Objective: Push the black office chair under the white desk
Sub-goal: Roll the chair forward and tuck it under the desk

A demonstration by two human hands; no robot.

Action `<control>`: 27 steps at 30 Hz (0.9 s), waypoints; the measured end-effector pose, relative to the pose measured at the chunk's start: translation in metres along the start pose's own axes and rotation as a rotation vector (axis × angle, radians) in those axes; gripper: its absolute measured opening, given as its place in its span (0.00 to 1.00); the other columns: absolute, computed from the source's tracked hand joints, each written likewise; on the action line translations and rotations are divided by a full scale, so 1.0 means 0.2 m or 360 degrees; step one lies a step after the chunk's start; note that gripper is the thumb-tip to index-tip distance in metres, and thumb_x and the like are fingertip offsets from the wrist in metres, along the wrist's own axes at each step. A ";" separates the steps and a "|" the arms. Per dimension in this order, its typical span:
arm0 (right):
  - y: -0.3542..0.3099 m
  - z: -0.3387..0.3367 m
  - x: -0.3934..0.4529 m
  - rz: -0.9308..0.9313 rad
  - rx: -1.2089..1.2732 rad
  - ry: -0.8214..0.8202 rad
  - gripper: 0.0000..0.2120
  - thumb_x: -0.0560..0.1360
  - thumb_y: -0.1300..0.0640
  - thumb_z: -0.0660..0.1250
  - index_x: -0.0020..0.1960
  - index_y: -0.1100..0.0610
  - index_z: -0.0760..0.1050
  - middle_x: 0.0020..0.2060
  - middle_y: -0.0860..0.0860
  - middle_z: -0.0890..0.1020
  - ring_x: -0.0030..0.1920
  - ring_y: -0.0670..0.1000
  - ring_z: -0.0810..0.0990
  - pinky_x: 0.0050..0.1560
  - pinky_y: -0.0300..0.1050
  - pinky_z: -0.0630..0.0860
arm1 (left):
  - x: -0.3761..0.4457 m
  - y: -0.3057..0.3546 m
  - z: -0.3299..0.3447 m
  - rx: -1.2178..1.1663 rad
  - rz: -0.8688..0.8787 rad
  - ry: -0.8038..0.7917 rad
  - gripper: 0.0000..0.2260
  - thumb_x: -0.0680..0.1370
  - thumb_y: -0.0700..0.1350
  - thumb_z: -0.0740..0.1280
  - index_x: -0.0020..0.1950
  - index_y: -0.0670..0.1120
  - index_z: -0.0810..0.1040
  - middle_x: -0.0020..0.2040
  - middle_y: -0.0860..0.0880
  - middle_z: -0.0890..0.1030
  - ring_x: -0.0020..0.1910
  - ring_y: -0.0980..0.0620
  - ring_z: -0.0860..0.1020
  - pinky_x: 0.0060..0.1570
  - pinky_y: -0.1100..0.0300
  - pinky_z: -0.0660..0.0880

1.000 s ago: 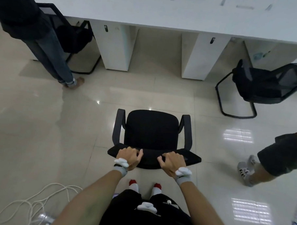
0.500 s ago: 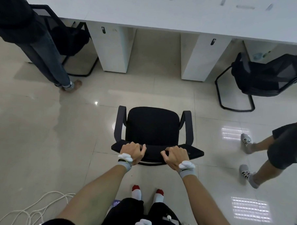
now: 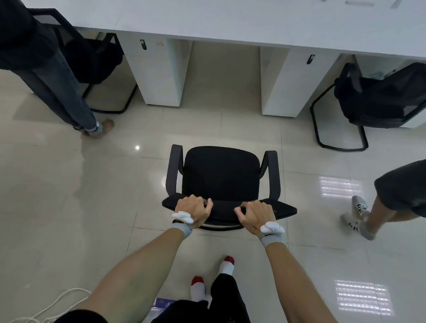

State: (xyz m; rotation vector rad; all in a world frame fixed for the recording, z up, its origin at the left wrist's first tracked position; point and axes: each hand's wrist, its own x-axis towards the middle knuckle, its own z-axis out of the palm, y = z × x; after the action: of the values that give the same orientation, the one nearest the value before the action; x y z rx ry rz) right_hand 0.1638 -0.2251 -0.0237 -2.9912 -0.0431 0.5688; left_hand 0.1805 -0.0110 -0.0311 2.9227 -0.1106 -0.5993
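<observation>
Both arms reach straight out. The left hand (image 3: 193,208) and right hand (image 3: 256,215) are curled tight over the top of the black office chair's (image 3: 220,178) back, thumbs pointing in. The chair stands on the shiny tile floor (image 3: 59,191), out in front of the gap under the white desk (image 3: 237,18), not under it yet. Two more black chairs (image 3: 385,95) sit at the sides, and other people's legs (image 3: 63,91) are nearby.
</observation>
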 end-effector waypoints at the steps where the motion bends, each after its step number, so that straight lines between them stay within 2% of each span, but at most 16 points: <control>1: 0.01 -0.01 0.04 0.0002 0.0008 0.0006 0.24 0.86 0.42 0.57 0.58 0.53 0.89 0.49 0.54 0.90 0.50 0.60 0.88 0.53 0.52 0.82 | 0.04 0.00 -0.02 -0.0001 -0.0002 0.0008 0.28 0.89 0.57 0.53 0.50 0.44 0.89 0.47 0.43 0.88 0.42 0.44 0.78 0.49 0.51 0.75; 5: 0.03 -0.07 0.22 0.0001 0.0023 0.0037 0.24 0.86 0.41 0.57 0.55 0.53 0.89 0.46 0.55 0.89 0.49 0.61 0.87 0.51 0.52 0.81 | 0.22 0.01 -0.09 -0.0012 -0.0019 0.0019 0.25 0.88 0.54 0.55 0.48 0.42 0.87 0.47 0.42 0.87 0.47 0.39 0.84 0.51 0.50 0.78; 11: 0.08 -0.15 0.55 -0.0022 0.0021 0.0070 0.25 0.86 0.40 0.57 0.54 0.53 0.89 0.44 0.55 0.89 0.47 0.62 0.87 0.49 0.51 0.81 | 0.54 0.03 -0.20 -0.0032 -0.0064 0.0001 0.22 0.86 0.52 0.57 0.48 0.42 0.86 0.48 0.41 0.86 0.42 0.41 0.76 0.48 0.51 0.74; 14: 0.10 -0.19 0.70 -0.0024 0.0004 0.0078 0.25 0.86 0.40 0.57 0.53 0.54 0.89 0.43 0.55 0.89 0.47 0.62 0.87 0.45 0.50 0.76 | 0.67 0.04 -0.26 -0.0007 -0.0082 0.0017 0.22 0.86 0.52 0.57 0.48 0.42 0.86 0.48 0.41 0.86 0.44 0.40 0.79 0.48 0.51 0.75; 17: 0.14 -0.24 0.85 -0.0035 0.0024 0.0067 0.25 0.86 0.40 0.57 0.53 0.54 0.89 0.43 0.55 0.89 0.46 0.62 0.87 0.46 0.50 0.77 | 0.81 0.07 -0.31 -0.0020 -0.0083 -0.0001 0.22 0.86 0.52 0.57 0.49 0.42 0.86 0.48 0.41 0.86 0.48 0.38 0.84 0.50 0.50 0.78; 22: 0.18 -0.33 1.09 -0.0043 0.0044 0.0053 0.25 0.85 0.41 0.58 0.51 0.55 0.88 0.41 0.54 0.88 0.44 0.61 0.86 0.47 0.51 0.78 | 1.04 0.09 -0.40 -0.0021 -0.0102 0.0009 0.22 0.86 0.52 0.58 0.47 0.42 0.86 0.46 0.42 0.86 0.43 0.40 0.81 0.46 0.51 0.75; 27: 0.21 -0.39 1.31 -0.0074 0.0056 0.0054 0.23 0.84 0.42 0.59 0.48 0.56 0.87 0.40 0.55 0.88 0.42 0.61 0.85 0.42 0.50 0.72 | 1.25 0.11 -0.49 -0.0016 -0.0117 0.0000 0.22 0.86 0.52 0.57 0.47 0.42 0.86 0.45 0.42 0.86 0.46 0.38 0.84 0.50 0.50 0.80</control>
State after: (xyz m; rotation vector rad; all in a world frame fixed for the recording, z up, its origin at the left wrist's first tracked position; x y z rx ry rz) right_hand 0.4361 -0.2623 -0.0501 -2.9563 -0.0986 0.5078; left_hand 0.4472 -0.0443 -0.0348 2.9278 -0.0001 -0.6090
